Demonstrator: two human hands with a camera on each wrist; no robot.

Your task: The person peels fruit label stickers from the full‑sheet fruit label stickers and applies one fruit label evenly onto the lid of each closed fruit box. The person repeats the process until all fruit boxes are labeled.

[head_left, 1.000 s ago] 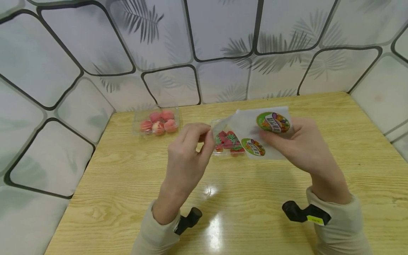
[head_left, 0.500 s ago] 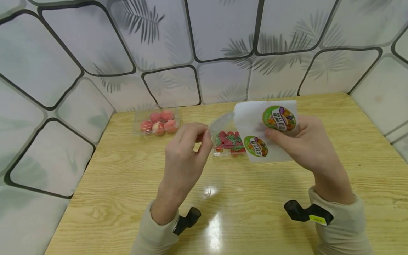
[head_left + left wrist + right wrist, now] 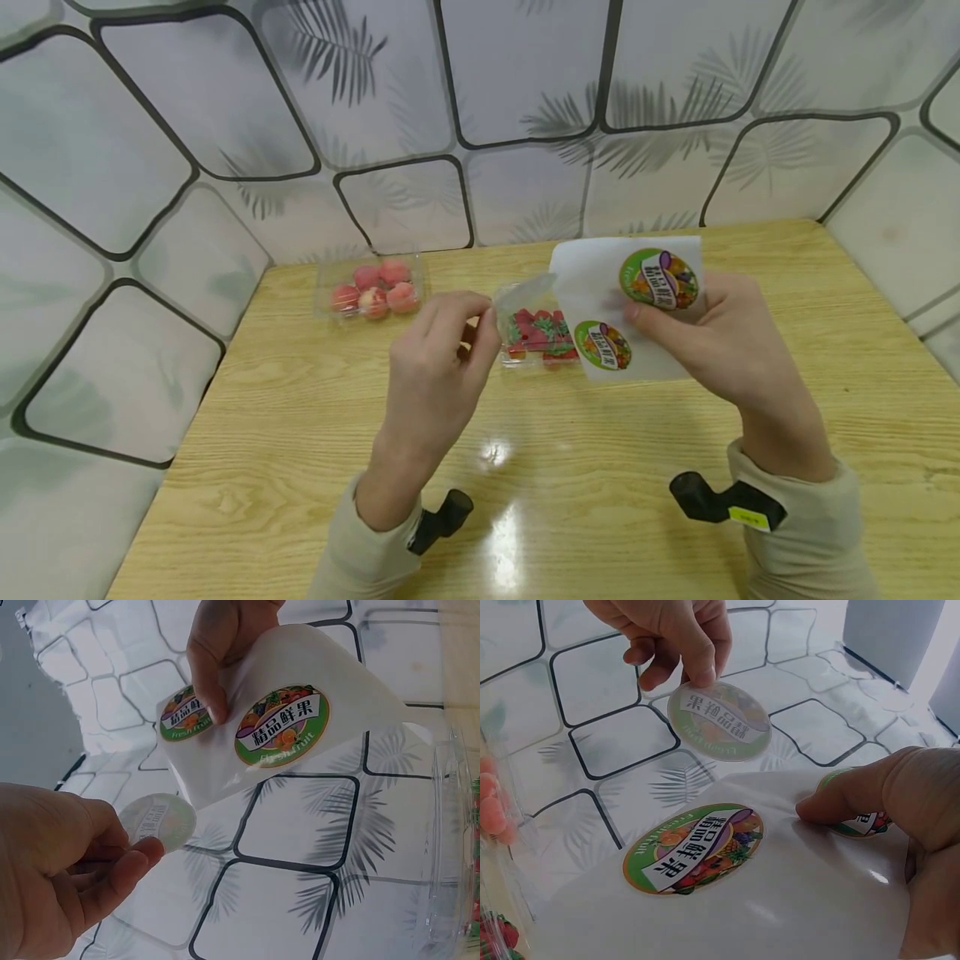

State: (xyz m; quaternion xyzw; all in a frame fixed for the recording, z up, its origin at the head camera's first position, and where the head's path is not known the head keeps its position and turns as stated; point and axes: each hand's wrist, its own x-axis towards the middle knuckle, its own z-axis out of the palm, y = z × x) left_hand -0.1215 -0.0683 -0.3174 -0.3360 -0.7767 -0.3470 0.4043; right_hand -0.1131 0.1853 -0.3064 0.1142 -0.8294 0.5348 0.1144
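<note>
Between thumb and forefinger, my left hand [image 3: 435,367] pinches the edge of an oval fruit sticker [image 3: 720,724], whose pale, see-through back shows in the left wrist view. The sticker's far end is right at the edge of a white backing sheet [image 3: 588,267]. My right hand [image 3: 720,350] grips that sheet, thumb on its front and the other fingers hidden behind. Two green oval labels [image 3: 282,726] with fruit pictures and lettering are on the sheet. Behind the sheet and sticker, partly covered by them, a clear plastic box of strawberries [image 3: 536,333] stands on the table.
Further left on the table, near the wall, is another clear plastic box [image 3: 322,287] with several peaches [image 3: 372,302] in it. The patterned wall [image 3: 525,192] rises along the back edge of the wooden table [image 3: 300,467].
The backing sheet has moved slightly right in my right hand and flattened out. The sticker in my left hand has come away from it, its far end dipping a little.
</note>
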